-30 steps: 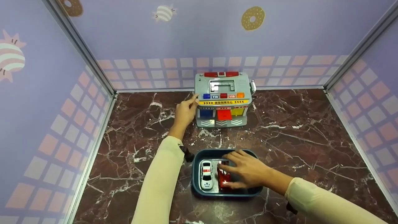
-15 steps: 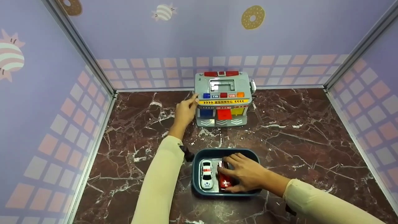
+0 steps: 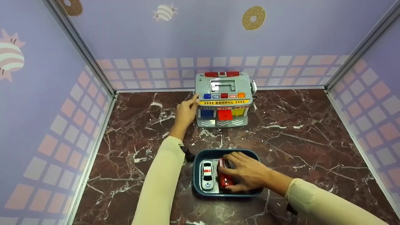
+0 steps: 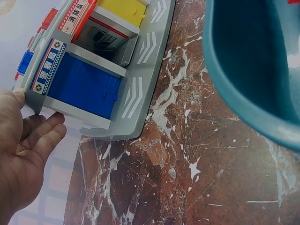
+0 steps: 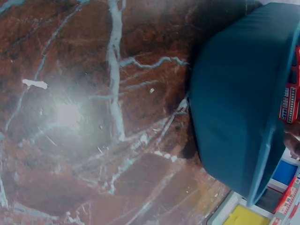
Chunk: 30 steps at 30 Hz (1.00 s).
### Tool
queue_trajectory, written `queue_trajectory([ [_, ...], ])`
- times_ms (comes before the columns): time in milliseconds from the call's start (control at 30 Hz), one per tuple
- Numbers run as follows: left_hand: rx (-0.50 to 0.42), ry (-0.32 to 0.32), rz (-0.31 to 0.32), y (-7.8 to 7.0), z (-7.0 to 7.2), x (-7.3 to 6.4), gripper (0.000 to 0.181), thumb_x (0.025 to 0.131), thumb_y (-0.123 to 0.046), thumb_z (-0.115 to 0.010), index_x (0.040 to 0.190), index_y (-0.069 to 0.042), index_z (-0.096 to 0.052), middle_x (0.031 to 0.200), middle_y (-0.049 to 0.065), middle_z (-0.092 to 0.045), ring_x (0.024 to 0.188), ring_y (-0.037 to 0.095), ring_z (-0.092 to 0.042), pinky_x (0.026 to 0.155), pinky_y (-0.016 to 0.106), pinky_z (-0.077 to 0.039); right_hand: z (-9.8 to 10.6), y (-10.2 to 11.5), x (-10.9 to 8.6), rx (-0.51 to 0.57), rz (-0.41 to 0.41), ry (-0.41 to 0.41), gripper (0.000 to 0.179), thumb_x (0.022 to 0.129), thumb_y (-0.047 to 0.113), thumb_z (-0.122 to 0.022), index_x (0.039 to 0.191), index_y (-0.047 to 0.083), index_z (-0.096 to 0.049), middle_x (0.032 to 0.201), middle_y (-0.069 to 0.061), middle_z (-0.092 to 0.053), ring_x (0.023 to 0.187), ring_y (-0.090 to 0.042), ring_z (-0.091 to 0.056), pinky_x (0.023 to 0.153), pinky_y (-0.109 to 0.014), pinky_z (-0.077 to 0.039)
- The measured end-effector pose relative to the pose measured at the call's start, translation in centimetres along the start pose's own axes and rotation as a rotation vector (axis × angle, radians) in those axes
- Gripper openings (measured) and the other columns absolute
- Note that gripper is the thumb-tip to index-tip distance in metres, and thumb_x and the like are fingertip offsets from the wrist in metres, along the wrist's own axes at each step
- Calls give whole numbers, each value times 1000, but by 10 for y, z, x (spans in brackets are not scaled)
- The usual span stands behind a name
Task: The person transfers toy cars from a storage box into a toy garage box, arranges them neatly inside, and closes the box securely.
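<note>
A grey toy rescue station (image 3: 222,100) with blue, red and yellow garage doors stands at the back wall. My left hand (image 3: 186,111) holds its left front corner; in the left wrist view the thumb lies at the roof edge and the fingers (image 4: 44,140) reach behind the side wall. The red middle door (image 3: 225,114) is swung out. Inside the dark blue tub (image 3: 196,181), my right hand (image 3: 248,172) grips a red toy fire truck (image 3: 225,179), thumb at its near end and fingertips at its far end. A white toy police car (image 3: 207,176) lies to its left.
The marbled tabletop (image 3: 300,137) is bounded by purple patterned walls (image 3: 200,37) at the back and both sides. A white crank-like part (image 3: 253,86) sticks out of the station's right side.
My right fingers have closed onto the red fire truck, which has risen slightly and shifted a little left in the tub. The left hand and the station have stayed put.
</note>
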<state>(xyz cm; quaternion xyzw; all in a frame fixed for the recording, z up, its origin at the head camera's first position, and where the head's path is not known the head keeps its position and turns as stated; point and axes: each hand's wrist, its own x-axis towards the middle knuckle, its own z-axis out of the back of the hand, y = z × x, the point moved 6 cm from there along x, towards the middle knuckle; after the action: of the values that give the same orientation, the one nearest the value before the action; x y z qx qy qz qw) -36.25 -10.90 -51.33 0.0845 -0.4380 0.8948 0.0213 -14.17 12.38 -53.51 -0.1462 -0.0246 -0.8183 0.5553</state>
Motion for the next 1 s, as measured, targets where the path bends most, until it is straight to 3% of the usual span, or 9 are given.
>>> queue_trajectory([
  [233, -9, -9, -22, -1, 1, 0, 38, 115, -38, -62, 150, -27, -70, 149, 8, -71, 128, 34, -73, 114, 52, -55, 15, -9, 3, 22, 9, -59, 69, 94, 71, -76, 145, 25, -70, 143, -20, -63, 120, -33, -68, 103, -48, -62],
  [567, 4, -8, -21, -1, 1, 0, 39, 115, -40, -62, 151, -28, -70, 140, 13, -76, 112, 36, -74, 110, 53, -57, 31, -27, 10, -11, 8, -95, 68, 95, 69, -75, 145, 24, -68, 144, -22, -63, 118, -33, -69, 101, -50, -63],
  [667, 12, -3, -15, -1, 0, 1, 39, 115, -41, -61, 151, -29, -70, 139, 14, -77, 114, 36, -75, 111, 54, -57, 35, -35, 11, -15, 3, -103, 69, 95, 69, -76, 145, 22, -68, 142, -23, -64, 118, -35, -69, 102, -52, -63],
  [800, 13, 0, -7, 0, 0, 0, 39, 115, -42, -61, 151, -29, -70, 144, 13, -73, 122, 36, -74, 113, 54, -56, 39, -48, 10, 6, -42, -93, 72, 95, 66, -77, 149, 19, -67, 145, -23, -63, 123, -37, -68, 105, -56, -61],
  [1000, -4, 5, -1, 0, 1, 0, 39, 115, -41, -61, 151, -29, -69, 142, 13, -75, 112, 34, -74, 108, 53, -57, 41, -71, 5, 83, -140, -93, 71, 96, 61, -78, 150, 17, -66, 147, -25, -62, 129, -40, -65, 109, -59, -59],
])
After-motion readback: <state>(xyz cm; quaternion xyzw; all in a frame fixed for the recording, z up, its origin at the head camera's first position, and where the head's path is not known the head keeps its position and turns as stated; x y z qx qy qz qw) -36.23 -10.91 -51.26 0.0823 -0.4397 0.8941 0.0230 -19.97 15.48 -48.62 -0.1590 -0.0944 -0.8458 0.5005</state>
